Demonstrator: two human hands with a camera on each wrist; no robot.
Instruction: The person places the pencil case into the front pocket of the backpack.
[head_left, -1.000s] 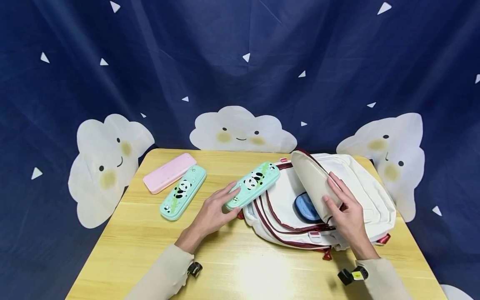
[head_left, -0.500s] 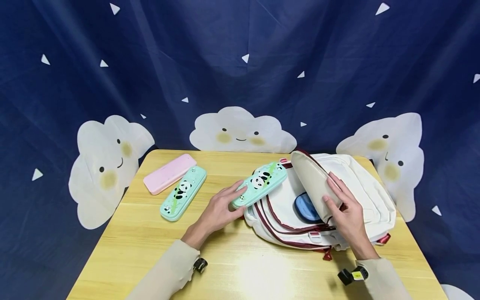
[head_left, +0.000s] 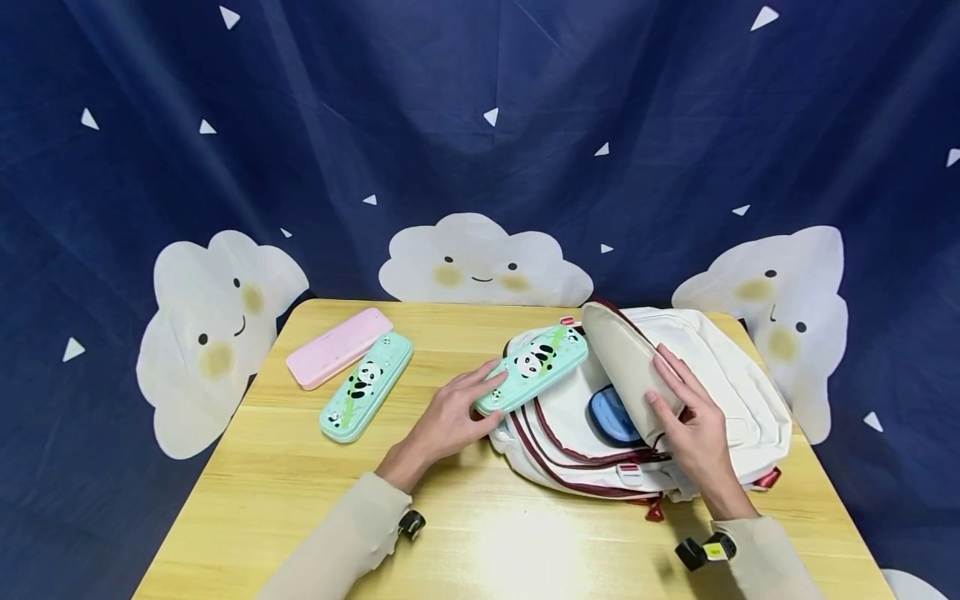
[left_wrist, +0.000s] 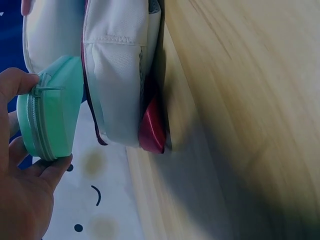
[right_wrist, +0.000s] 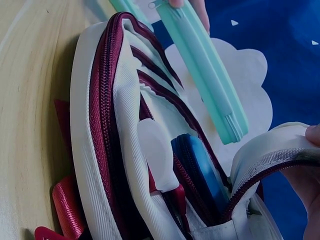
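My left hand [head_left: 453, 417] grips the near end of a mint-green zippered pencil case [head_left: 536, 362] printed with a panda. In the left wrist view the thumb lies by the zipper pull and fingers curl beneath the case [left_wrist: 62, 117]. It hangs tilted over the open front pocket of a white backpack [head_left: 731, 375] with maroon zippers. My right hand [head_left: 701, 429] pinches the pocket's beige-lined flap [head_left: 622, 371] and holds it raised. Inside the pocket sits a small blue zippered case [right_wrist: 197, 165], partly covered by the flap in the head view.
On the table [head_left: 247, 500], left of the backpack, lie a pink case [head_left: 337, 346] and a second mint panda pencil case [head_left: 366, 387], side by side. A dark blue curtain [head_left: 480, 125] with clouds hangs behind the table. Red straps [right_wrist: 67, 205] stick out along the backpack's near side.
My left hand has carried the pencil case rightward, farther over the backpack's open pocket and closer to the flap. My right hand and the flap have stayed in place.
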